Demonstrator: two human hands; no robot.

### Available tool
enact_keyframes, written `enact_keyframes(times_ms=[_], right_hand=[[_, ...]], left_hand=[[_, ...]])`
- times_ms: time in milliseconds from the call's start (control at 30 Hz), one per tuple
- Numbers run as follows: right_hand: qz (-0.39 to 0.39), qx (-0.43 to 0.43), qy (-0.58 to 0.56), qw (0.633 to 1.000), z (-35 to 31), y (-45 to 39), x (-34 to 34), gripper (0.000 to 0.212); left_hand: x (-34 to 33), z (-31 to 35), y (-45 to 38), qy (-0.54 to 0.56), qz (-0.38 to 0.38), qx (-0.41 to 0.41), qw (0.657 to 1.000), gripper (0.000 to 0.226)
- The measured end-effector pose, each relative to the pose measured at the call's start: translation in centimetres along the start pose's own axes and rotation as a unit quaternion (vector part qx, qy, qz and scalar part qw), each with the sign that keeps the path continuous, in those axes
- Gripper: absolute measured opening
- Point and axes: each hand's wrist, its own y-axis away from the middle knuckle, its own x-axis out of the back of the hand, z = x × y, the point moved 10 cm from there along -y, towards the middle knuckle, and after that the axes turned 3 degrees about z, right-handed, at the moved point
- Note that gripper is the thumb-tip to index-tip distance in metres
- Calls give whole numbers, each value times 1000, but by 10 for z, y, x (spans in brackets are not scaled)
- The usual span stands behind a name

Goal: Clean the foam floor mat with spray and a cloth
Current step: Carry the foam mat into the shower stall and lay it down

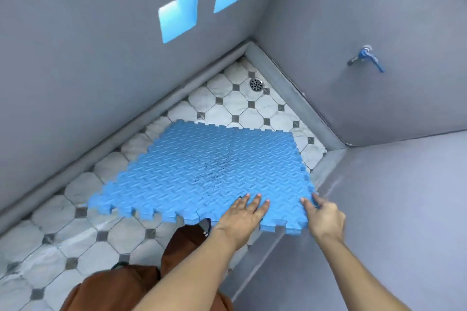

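Observation:
A blue foam floor mat (202, 166) with a ridged tread pattern and jigsaw edges lies over the tiled floor. Dark scuff marks (214, 171) show near its middle. My left hand (242, 217) rests flat on the mat's near edge, fingers spread. My right hand (324, 217) grips the mat's near right corner, thumb on top, and that corner is lifted over the grey ledge. No spray bottle or cloth is in view.
White octagon tiles with grey insets cover the floor (75, 247). A round drain (256, 84) sits in the far corner. Grey walls close in on the left, back and right, with a blue tap (366, 57) on the right wall. My knees in brown trousers (121, 285) are below.

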Motion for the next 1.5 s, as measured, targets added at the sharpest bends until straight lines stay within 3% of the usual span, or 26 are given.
enact_keyframes(times_ms=[100, 200, 333, 667, 933, 1033, 1167, 1233, 1300, 1500], right_hand=[[25, -37, -32, 999, 33, -35, 7, 50], [37, -76, -74, 994, 57, -66, -1, 50], [46, -109, -122, 985, 76, -104, -27, 50], [7, -107, -45, 993, 118, -189, -153, 41], [40, -152, -32, 987, 157, -234, -293, 51], [30, -166, 20, 985, 173, -245, -346, 62], [28, -170, 7, 985, 190, -254, -396, 66], [31, -165, -4, 986, 193, -257, -414, 76], [24, -161, 0, 987, 192, -257, -427, 90], [-50, -192, 18, 980, 182, -255, -425, 97]], left_hand=[[-11, 5, -44, -51, -29, -1, 998, 72], [-24, -2, -84, -96, -48, -1, 994, 76], [-28, -15, -129, -126, -95, -2, 987, 67], [-99, -78, -222, -279, -138, -82, 947, 76], [-191, -180, -287, -258, -164, -99, 947, 71], [-189, -246, -316, -250, -118, -39, 960, 74], [-158, -371, -339, -259, -80, 183, 945, 105], [-151, -414, -341, -227, -92, 246, 938, 115], [-155, -435, -348, -202, -93, 242, 944, 120], [-138, -424, -356, -202, -96, 204, 953, 116]])
